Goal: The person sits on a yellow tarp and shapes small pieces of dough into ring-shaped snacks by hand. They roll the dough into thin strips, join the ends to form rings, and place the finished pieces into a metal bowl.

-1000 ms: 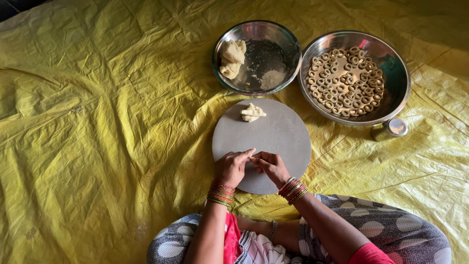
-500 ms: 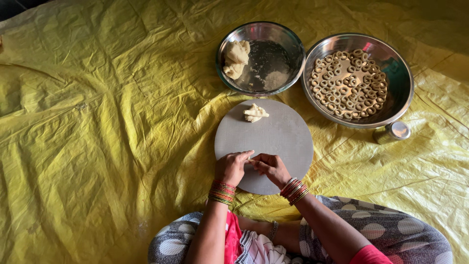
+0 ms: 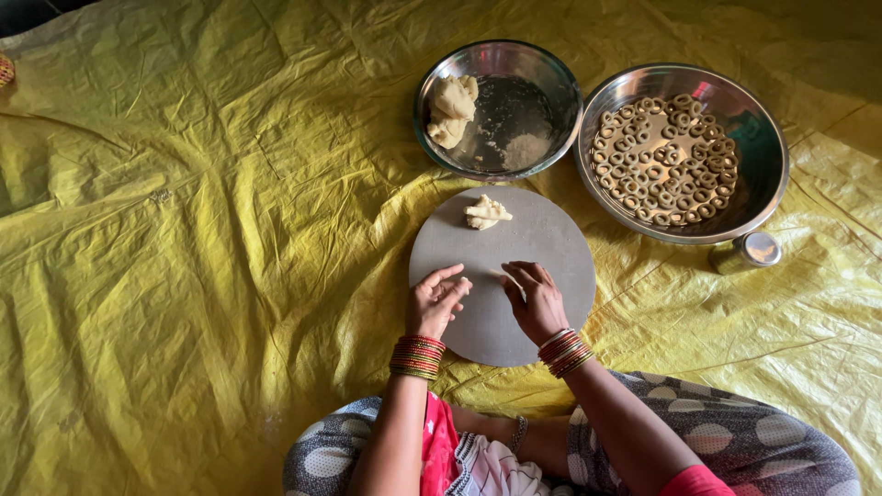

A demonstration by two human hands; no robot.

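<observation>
On the round grey board [image 3: 514, 276], near its middle, both hands are at work. The right hand [image 3: 536, 298] pinches a thin, pale strip of dough [image 3: 508, 278] between thumb and fingertips, the strip lying slantwise just above the board's surface. The left hand [image 3: 438, 300] sits just beside it, fingers loosely curled and apart from the strip, holding nothing that I can make out. Red and gold bangles ring both wrists.

At the far edge of the board rests a small lump of dough [image 3: 485, 212], cream-coloured and ragged. Beyond the board, touching its far rim, stands a steel bowl [image 3: 551, 83] with a bigger dough mass [image 3: 452, 109] against its left wall. To the right of that bowl, and beyond the board's right side, a wide steel pan [image 3: 767, 174] holds many small dough rings [image 3: 666, 161] laid flat. Just beside the pan's near rim stands a small steel tin [image 3: 749, 250], unlabelled, shiny lid up. Under everything spreads a crinkled yellow sheet [image 3: 202, 230].
</observation>
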